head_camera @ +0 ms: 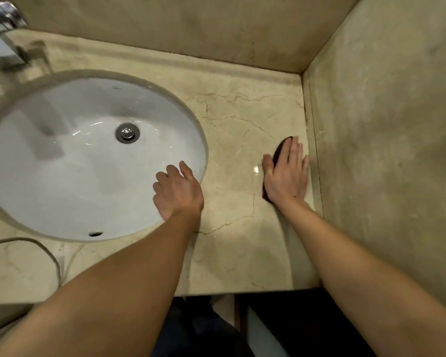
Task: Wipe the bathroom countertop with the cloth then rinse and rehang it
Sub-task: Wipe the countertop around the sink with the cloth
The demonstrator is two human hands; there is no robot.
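A beige marble countertop (237,140) runs around a white oval sink (62,163). My right hand (286,173) lies flat, palm down, on a dark cloth (280,150) at the counter's right side, close to the side wall. Only a dark edge of the cloth shows past my fingers and under my wrist. My left hand (177,191) rests on the sink's right rim with loosely curled fingers and nothing in it.
A chrome faucet (3,39) stands at the far left behind the sink. Marble walls close off the back (191,27) and the right (384,124). A thin cable (36,246) loops over the counter's front left. The drain plug (127,133) sits mid-basin.
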